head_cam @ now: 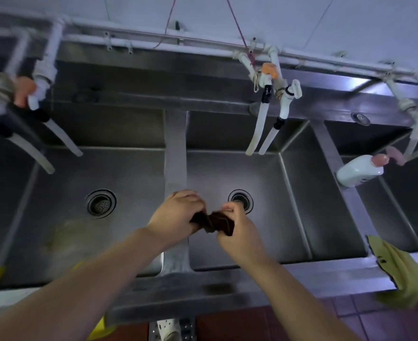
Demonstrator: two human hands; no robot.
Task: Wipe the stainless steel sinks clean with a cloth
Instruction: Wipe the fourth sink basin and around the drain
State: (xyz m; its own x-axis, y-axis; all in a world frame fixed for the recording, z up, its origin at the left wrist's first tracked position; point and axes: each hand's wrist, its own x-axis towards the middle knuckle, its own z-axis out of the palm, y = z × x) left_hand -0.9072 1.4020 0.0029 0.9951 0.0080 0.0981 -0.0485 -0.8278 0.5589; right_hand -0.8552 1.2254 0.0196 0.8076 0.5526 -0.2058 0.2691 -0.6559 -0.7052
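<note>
While we are viewing from the head camera, both hands, left hand [176, 212] and right hand [237, 227], are gripping the dark cloth [212, 223] bunched above the divider [176, 153] beside the middle sink [296, 193]; bunched so, it risks smearing rather than wiping.

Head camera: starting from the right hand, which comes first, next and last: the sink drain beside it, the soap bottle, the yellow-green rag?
From the right hand:
1. Middle sink drain, just above the hand's fingers.
2. Yellow-green rag, draped over the front rim to the right.
3. White soap bottle, on the divider, farther right and back.
Rag and bottle are fairly close to call.
</note>
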